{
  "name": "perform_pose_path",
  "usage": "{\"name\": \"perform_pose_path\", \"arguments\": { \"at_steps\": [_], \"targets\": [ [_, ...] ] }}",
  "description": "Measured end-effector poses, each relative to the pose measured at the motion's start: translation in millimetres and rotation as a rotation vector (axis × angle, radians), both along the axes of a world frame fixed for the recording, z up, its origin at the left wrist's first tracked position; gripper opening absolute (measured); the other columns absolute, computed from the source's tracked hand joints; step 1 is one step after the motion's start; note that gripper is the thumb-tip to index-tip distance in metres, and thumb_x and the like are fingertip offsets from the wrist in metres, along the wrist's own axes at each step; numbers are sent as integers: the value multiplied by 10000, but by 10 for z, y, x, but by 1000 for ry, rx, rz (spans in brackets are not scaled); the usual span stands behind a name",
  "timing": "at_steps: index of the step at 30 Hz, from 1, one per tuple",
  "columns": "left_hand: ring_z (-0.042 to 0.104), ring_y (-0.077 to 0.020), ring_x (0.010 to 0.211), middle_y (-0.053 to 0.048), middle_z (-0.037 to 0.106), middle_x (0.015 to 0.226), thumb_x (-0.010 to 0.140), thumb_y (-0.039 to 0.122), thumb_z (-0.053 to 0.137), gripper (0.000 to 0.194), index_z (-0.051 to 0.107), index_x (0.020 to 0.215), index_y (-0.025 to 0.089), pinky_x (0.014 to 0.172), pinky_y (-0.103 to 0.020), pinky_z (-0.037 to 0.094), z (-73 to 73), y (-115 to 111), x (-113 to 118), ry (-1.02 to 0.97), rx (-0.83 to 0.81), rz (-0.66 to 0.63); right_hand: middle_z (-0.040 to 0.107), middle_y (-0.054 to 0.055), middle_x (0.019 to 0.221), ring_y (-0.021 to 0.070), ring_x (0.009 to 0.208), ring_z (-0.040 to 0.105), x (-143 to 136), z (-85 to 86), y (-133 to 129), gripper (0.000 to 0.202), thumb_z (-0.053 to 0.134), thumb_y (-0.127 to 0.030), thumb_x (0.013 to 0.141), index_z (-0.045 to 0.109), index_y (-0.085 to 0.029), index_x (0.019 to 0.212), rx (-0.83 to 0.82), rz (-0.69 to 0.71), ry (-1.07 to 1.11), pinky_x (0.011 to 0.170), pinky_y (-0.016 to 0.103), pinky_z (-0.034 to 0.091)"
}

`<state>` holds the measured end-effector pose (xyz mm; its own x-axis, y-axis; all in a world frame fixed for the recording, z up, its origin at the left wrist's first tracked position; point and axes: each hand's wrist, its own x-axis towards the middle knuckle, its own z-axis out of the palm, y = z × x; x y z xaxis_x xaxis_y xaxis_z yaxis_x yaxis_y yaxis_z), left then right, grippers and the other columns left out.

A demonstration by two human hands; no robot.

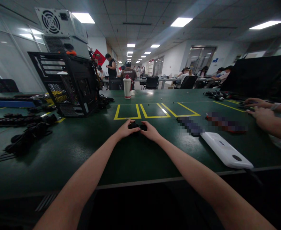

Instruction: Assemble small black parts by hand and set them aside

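Note:
Out in front of me, both hands meet at a small black bundle [136,126] just above or on the green table [140,159]. It looks like a coiled cable, but it is too dark and too covered by fingers to be sure. My left hand [125,130] grips its left part, thumb towards me and fingers behind. On the right part, my right hand [151,130] closes with thumb and fingers. Beyond the hands lie yellow tape outlines [127,118] on the tabletop.
Left stands an open black computer case [71,84] with power supplies [61,27] on top; black cable bundles [23,139] lie nearby. A white cup [127,88] is behind. Right are a white power bank [226,150], two blurred phone-like items [190,125], and another person's hands [259,108].

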<state>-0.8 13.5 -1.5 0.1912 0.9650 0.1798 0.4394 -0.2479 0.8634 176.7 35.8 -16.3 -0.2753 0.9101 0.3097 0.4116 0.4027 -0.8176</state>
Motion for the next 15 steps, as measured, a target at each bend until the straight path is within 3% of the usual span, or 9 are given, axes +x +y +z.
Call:
{"name": "perform_pose_path", "arguments": {
  "at_steps": [7, 11, 15],
  "targets": [
    [541, -216, 936, -85, 540, 1059, 597, 469, 642, 623, 428, 1121, 208, 836, -391, 416, 85, -377, -7, 26, -46, -33, 569, 74, 1030, 212, 979, 517, 64, 80, -330, 411, 618, -214, 636, 526, -196, 1035, 83, 57, -116, 867, 394, 370],
    [541, -214, 963, -67, 543, 1073, 606, 433, 642, 595, 427, 1122, 229, 858, -379, 415, 133, -868, -32, 73, -53, -106, 564, 73, 1027, 222, 991, 497, 198, 150, -806, 351, 583, -224, 678, 543, -207, 1026, 152, 167, -173, 887, 414, 348],
    [513, -215, 1028, -44, 527, 1129, 645, 402, 613, 577, 385, 1164, 293, 916, -383, 385, 163, -1447, -64, 100, -62, -102, 534, 58, 1111, 237, 1027, 483, 281, 231, -1407, 457, 575, -225, 698, 471, -285, 1139, 124, 236, -154, 901, 434, 341]
  ]
}}
